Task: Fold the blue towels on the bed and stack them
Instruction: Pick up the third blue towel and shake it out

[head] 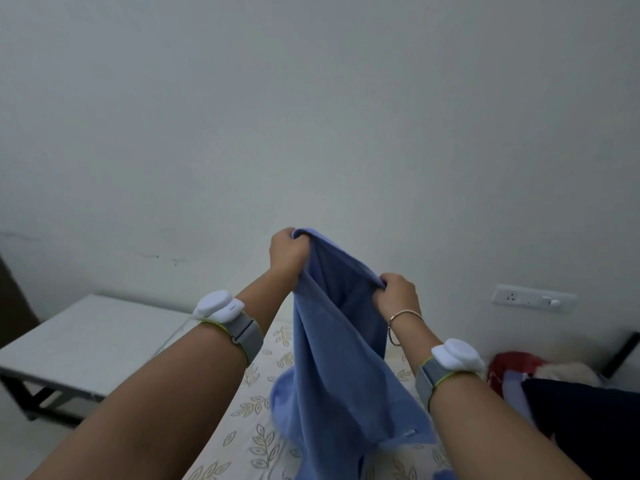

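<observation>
While both arms reach forward, the left hand [287, 252] and right hand [398, 294] each grip the top edge of a blue towel [332, 368], lifted above the leaf-patterned bed [252, 427], its lower end hanging down

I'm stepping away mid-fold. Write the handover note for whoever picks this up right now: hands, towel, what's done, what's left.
Left hand: grips the top edge of the blue towel, held high.
Right hand: grips the same edge, lower and to the right.
Towel: hangs between the hands in loose folds, its lower part bunched on the leaf-print bed sheet.
Done: one towel picked up; no fold in it yet, and no folded stack in view.
Left: spread the edge taut, fold this towel, set it down, then do the same with any others. More blue cloth shows at the bottom right edge, but I cannot tell if it is another towel.
</observation>
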`<state>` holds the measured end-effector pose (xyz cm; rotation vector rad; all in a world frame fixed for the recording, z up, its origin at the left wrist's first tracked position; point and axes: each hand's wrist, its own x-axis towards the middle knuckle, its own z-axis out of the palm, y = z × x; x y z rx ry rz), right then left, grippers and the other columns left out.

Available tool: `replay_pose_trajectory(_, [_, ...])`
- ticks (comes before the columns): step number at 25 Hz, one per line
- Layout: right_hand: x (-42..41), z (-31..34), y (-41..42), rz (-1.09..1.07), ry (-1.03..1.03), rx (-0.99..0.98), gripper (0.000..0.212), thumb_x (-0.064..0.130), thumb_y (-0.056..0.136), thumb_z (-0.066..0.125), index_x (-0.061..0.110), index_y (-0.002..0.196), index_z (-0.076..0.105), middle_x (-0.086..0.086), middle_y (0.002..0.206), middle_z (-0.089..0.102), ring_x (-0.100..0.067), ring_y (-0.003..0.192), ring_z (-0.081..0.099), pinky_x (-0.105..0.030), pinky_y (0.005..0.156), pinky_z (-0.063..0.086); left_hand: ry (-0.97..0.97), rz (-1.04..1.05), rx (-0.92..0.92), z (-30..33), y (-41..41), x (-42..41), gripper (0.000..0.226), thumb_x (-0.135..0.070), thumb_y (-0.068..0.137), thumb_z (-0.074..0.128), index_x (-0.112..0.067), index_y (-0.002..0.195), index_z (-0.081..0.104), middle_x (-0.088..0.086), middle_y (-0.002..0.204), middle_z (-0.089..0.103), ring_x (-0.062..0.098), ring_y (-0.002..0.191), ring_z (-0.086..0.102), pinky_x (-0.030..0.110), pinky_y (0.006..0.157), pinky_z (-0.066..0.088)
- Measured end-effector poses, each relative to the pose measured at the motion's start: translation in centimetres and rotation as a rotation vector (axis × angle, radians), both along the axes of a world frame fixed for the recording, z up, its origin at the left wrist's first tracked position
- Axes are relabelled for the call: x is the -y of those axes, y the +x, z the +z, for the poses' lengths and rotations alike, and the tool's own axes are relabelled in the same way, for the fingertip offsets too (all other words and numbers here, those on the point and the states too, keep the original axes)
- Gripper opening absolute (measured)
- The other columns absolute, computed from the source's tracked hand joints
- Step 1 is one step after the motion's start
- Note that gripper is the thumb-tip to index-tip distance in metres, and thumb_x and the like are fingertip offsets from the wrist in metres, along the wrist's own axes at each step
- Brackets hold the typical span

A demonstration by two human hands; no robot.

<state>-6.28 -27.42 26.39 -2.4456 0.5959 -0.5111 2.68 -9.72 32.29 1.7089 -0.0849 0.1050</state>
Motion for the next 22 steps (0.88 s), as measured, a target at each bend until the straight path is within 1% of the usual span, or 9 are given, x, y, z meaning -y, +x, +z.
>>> replay_pose_trajectory(4, [0.7,2.3,0.9,0.049,0.208,0.057,0.03,0.019,0.094,0.048,0.014,0.064,0.048,-0.005,0.064,0.051,-0.027,0.067,0.047,-0.028,0.052,0.033,-0.112,0.002,-0.172,1.2,1.3,-0.2,0.009,-0.016,0.084,0.056,-0.015,0.075,0.057,0.008,0.08,0.054,0.022,0.076,0.049,0.033,0.068,0.039])
replay_pose_trajectory(6, [0.7,3.6,1.2,0.048,0.27,0.108,0.039,0.029,0.095,0.051,0.016,0.059,0.046,-0.002,0.058,0.049,-0.024,0.062,0.047,-0.027,0.051,0.034,-0.074,-0.065,-0.212,1.5,1.2,0.0,0.011,-0.022,0.083,0.065,-0.014,0.08,0.06,0.009,0.085,0.058,0.024,0.079,0.055,0.034,0.072,0.043])
replay_pose_trajectory(8, [0.6,4.9,1.5,0.09,0.294,0.11,0.039,0.033,0.092,0.056,0.016,0.058,0.049,0.0,0.057,0.049,-0.019,0.057,0.046,-0.027,0.051,0.035,0.034,-0.163,-0.175,1.7,0.8,0.4,0.022,-0.027,0.081,0.069,-0.013,0.097,0.063,0.006,0.097,0.064,0.025,0.088,0.06,0.035,0.075,0.047])
replay_pose_trajectory(10, [0.3,6.3,1.8,0.155,0.278,0.104,0.039,0.033,0.088,0.062,0.019,0.057,0.044,0.004,0.055,0.044,-0.014,0.052,0.04,-0.025,0.049,0.032,0.123,-0.264,-0.047,2.0,0.2,0.9,0.043,-0.023,0.079,0.07,-0.017,0.119,0.056,0.002,0.111,0.062,0.02,0.101,0.06,0.034,0.08,0.051])
replay_pose_trajectory(14, [-0.4,8.8,2.4,0.334,0.158,0.076,0.029,0.028,0.085,0.063,0.014,0.061,0.055,0.005,0.057,0.047,-0.011,0.054,0.041,-0.024,0.052,0.034,0.277,-0.587,0.169,2.8,-0.4,2.1,0.073,-0.007,0.082,0.064,-0.025,0.148,0.04,-0.007,0.141,0.05,0.012,0.127,0.049,0.03,0.105,0.044])
replay_pose_trajectory(16, [-0.4,10.0,2.5,0.417,0.103,0.074,0.024,0.022,0.085,0.061,0.015,0.063,0.056,0.002,0.059,0.048,-0.012,0.056,0.041,-0.025,0.054,0.035,0.32,-0.731,0.195,3.4,-0.1,2.3,0.065,0.001,0.082,0.057,-0.026,0.141,0.052,-0.006,0.137,0.058,0.011,0.123,0.055,0.028,0.104,0.045])
replay_pose_trajectory(18, [0.1,10.9,2.4,0.448,0.07,0.093,0.021,0.022,0.086,0.063,0.016,0.066,0.06,0.001,0.061,0.051,-0.012,0.058,0.044,-0.025,0.055,0.035,0.345,-0.766,0.195,4.1,0.1,2.2,0.04,-0.003,0.084,0.057,-0.024,0.117,0.067,0.0,0.115,0.07,0.013,0.105,0.064,0.031,0.095,0.05])
replay_pose_trajectory(20, [0.6,11.6,2.5,0.451,0.07,0.133,0.02,0.025,0.086,0.066,0.017,0.068,0.062,0.001,0.064,0.053,-0.013,0.061,0.046,-0.026,0.057,0.036,0.374,-0.736,0.209,4.7,0.2,2.1,0.02,-0.014,0.089,0.061,-0.023,0.105,0.069,0.0,0.104,0.071,0.013,0.094,0.065,0.03,0.086,0.051])
replay_pose_trajectory(22, [1.1,12.0,2.5,0.454,0.086,0.169,0.017,0.028,0.085,0.068,0.018,0.072,0.064,0.002,0.066,0.056,-0.012,0.063,0.049,-0.025,0.06,0.038,0.387,-0.702,0.235,5.2,0.1,2.5,0.014,-0.017,0.091,0.061,-0.022,0.103,0.069,0.0,0.099,0.071,0.012,0.089,0.065,0.027,0.079,0.051])
